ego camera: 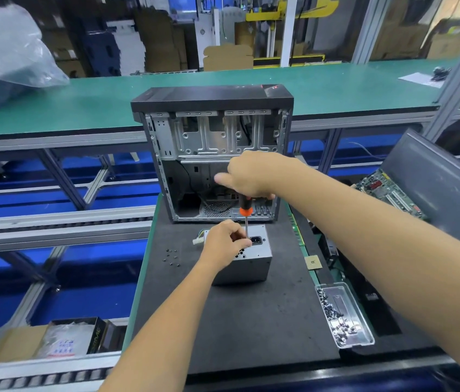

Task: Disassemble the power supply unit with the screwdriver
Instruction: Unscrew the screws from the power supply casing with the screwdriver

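2 hands: right (247,176) grips screwdriver (245,210), left (224,241) pinches its shaft; tray (364,332) holds screws (333,315).

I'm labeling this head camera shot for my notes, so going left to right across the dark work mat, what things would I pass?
Loose screws → left hand on the power supply unit, where the screwdriver stands upright → small square chip → clear tray of screws.
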Available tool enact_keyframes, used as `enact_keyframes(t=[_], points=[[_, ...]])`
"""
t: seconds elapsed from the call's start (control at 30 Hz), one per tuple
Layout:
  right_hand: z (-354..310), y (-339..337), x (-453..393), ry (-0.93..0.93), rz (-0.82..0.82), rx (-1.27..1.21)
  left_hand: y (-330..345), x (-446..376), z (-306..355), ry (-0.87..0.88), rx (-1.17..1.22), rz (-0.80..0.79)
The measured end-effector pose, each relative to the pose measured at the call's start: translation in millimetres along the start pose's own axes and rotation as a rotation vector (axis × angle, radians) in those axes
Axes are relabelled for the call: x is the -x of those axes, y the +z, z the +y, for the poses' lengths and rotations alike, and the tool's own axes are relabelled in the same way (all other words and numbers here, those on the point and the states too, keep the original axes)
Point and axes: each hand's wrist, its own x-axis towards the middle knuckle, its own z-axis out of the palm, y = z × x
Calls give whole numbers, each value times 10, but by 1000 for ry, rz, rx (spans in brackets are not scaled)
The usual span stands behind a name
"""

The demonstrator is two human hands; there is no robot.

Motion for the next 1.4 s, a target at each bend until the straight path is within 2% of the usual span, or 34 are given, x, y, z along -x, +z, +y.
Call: enact_keyframes(t=[0.2, 0.3, 0.4, 0.47, 0.67, 0.8, 0.93, 1.0, 1.17, 1.4], points=[[32, -30, 32, -129, -175, -137, -13, 2, 1, 20, -13, -7], [9, 4, 42, -102, -121, -144, -5, 2, 0, 13, -19, -2], [-11, 2, 41, -37, -18, 55, -7, 12, 11, 14, -13, -5], [-15, 12, 22, -39, -14, 105, -8, 20, 18, 13, -5, -8], [50, -26, 56, -208, -106, -152, -13, 27, 27, 22, 9, 0], [17, 65, 46, -214, -91, -282, -7, 23, 21, 25, 5, 3], [-17, 90, 17, -75, 46, -62, -2, 19, 14, 22, -15, 2], [-10, 60, -2, -9, 56, -11, -4, 19, 9, 19, -20, 0], [83, -80, 54, -43, -146, -45, -4, 9, -3, 11, 17, -8], [100, -27, 112, -142, -45, -38, 14, -2, 3, 8, -15, -1]])
